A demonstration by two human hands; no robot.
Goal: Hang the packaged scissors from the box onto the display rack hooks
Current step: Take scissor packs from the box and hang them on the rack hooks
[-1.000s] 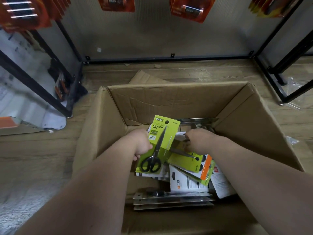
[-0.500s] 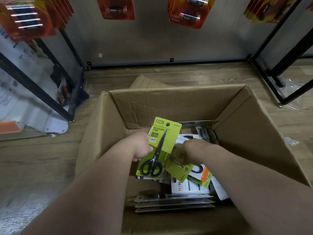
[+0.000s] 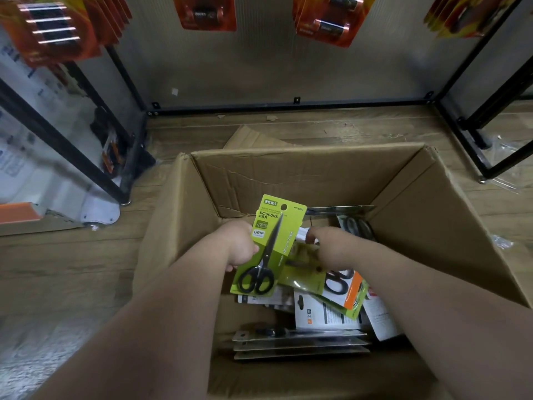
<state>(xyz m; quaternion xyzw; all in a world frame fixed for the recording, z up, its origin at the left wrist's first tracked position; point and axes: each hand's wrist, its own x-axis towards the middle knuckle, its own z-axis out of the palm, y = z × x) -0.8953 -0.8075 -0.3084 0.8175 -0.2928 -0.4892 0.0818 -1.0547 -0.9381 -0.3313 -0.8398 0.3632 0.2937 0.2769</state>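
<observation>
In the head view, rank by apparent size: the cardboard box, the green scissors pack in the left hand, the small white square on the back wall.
Largest: cardboard box.
Then: green scissors pack, which is nearer the camera.
Smallest: white square, far off on the wall.

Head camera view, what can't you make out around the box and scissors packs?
Head view:
- Right hand: fingers curl out of sight beneath it, so whether it grips the second green pack is unclear.
- Rack hooks: cut off by the top edge above the orange packs.
- Box floor: covered by piled packs.
- Small print on the scissors pack in the left hand: too small.
</observation>
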